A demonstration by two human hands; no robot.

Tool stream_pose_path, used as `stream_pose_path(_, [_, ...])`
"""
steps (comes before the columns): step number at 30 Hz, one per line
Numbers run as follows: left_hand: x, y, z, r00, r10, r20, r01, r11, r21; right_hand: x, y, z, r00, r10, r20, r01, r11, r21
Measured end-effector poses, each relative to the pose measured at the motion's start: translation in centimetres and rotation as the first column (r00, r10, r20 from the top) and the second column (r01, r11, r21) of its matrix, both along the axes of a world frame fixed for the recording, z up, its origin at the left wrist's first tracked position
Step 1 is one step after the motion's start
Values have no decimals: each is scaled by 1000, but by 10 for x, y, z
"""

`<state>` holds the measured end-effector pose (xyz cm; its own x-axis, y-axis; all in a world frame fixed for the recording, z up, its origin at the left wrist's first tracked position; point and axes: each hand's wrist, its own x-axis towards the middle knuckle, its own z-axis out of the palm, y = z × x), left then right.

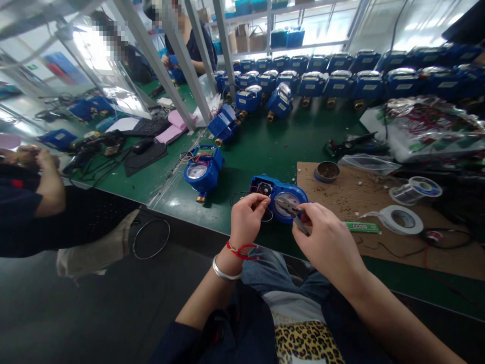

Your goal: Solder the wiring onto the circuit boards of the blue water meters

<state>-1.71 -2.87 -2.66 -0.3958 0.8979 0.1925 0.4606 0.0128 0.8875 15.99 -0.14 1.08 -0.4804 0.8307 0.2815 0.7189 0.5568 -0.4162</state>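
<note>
Leopard-print cloth (303,344) on your lap fills the bottom centre of the frame, and both your forearms rise from it. At the far left edge a co-worker's arm (49,189) stays well apart from your work. Left of centre, a second meter (202,172) lies on the green bench (265,146), clear of your hands.

Your left hand (248,215) is pinched shut on a thin wire (267,216) that comes from the open water meter (282,194). That meter sits at the bench's near edge in mid-frame, just behind and between your two hands and just beside the cardboard sheet (341,202). Your right hand (329,242) is closed around the handles of small pliers (291,207), whose tips lie over the dial face.

The meter is probably heavy and rigid, to judge by the brass fittings on its neighbours, so it should stay put. Take it by the blue casing sides, not the clear dial cover or the exposed parts. The wire looks fine and soft and would likely kink or snap, so hold it lightly near its free end.

A tape roll (401,220) lies further right on the cardboard.
</note>
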Motion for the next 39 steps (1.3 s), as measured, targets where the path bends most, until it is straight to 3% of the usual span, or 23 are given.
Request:
stream_pose_path(4, [0,-2,1,999,9,41,-8,1000,-18,-5,2,9,982,17,190,-19,1000,8])
stream_pose_path(11, [2,-5,6,998,17,61,-16,1000,-25,-15,3,21,940,0,341,10,1000,-26])
stream_pose_path(27, [1,-7,0,993,33,111,-33,999,0,-23,1,29,916,-16,400,45,997,-64])
stream_pose_path(39, [4,-5,0,993,41,110,-41,999,-6,-24,2,24,923,-32,385,65,995,-72])
